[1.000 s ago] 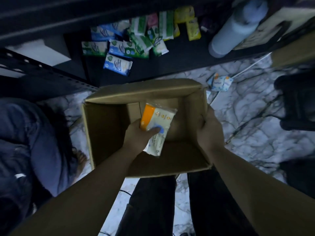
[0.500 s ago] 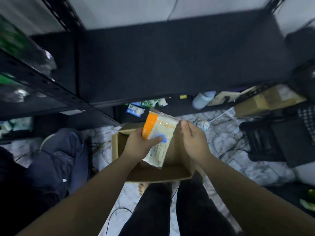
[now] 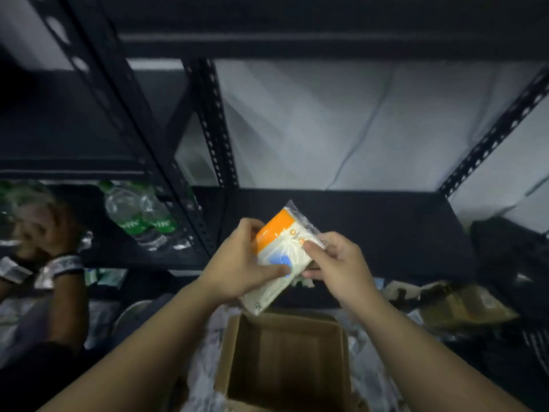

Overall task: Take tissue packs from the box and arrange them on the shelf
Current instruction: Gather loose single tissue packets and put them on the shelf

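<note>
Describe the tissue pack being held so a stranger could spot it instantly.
Above the open brown cardboard box, before the dark metal shelf, the left hand and right hand hold a clear-wrapped white tissue pack. Only it has an orange top band.

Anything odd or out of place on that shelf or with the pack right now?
Nothing stands out. Both hands, left and right, hold the tissue pack tilted above the box; its wrapper looks intact. The shelf is bare.
</note>
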A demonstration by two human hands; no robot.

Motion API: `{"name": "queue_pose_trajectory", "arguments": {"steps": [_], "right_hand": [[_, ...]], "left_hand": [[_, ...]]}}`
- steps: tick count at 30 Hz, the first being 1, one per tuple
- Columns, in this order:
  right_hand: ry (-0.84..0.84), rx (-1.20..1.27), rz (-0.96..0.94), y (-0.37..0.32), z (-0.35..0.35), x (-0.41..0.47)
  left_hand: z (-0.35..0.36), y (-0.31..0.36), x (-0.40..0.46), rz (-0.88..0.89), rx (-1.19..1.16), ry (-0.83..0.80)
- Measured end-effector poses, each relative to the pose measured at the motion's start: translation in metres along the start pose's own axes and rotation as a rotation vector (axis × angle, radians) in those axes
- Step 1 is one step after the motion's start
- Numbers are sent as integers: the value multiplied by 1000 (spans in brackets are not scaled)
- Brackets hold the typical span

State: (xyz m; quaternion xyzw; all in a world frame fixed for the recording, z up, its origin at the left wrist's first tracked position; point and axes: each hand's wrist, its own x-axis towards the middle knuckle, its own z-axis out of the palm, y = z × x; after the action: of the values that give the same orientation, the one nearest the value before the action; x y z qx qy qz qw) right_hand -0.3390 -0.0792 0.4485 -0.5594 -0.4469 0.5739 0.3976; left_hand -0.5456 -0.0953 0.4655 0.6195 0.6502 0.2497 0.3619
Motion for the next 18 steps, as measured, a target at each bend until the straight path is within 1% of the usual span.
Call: {"name": "queue_pose_trajectory", "arguments": {"steps": [3, 6, 9, 11, 14, 18], "right_hand": [[-13, 100, -80, -46, 13, -3], [-49, 181, -157, -92, 23, -4], [-87, 200, -226, -134, 30, -3], [-98, 173, -289, -159, 32, -2], [-39, 57, -406, -186, 32, -2], [5, -96, -576, -211, 28, -6]], "left_hand": [[-39, 32, -13, 153, 183, 116], [-70, 59, -18, 226, 372, 229], [-97, 80, -15, 276, 465, 346], [-116, 94, -12, 314, 476, 391], [-145, 115, -11, 380, 463, 393], [-177, 141, -14, 435, 419, 309]]}}
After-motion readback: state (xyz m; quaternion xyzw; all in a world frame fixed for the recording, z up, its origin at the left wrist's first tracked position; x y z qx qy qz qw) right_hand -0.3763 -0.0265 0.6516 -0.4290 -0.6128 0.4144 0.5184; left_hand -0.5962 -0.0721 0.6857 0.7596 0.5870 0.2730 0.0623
